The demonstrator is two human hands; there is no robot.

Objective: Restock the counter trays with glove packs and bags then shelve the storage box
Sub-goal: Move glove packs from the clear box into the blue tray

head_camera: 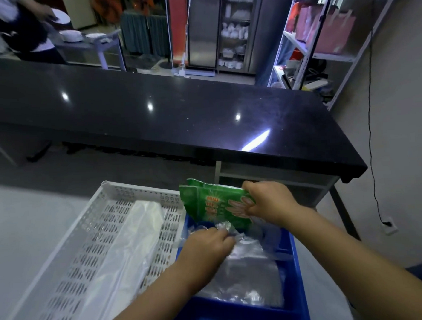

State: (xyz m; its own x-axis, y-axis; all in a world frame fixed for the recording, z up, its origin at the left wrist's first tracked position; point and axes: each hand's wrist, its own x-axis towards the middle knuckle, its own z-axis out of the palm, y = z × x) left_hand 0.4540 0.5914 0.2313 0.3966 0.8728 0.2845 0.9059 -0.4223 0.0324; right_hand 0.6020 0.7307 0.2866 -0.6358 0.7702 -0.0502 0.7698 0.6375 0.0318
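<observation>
A green glove pack [208,203] is held tilted over the far end of the blue tray [296,274], with my right hand [266,201] gripping its right edge. My left hand [206,246] pinches clear plastic gloves [225,227] just below the pack's open side. More clear plastic [252,275] lies flat inside the blue tray. To the left stands a white perforated tray [83,238] with a bundle of white bags [127,249] lying along its middle.
Both trays rest on a pale counter [28,221]. Behind it runs a long black glossy countertop [179,113]. A metal shelf rack [320,41] stands at the back right, and a person [26,29] handles plates at the back left.
</observation>
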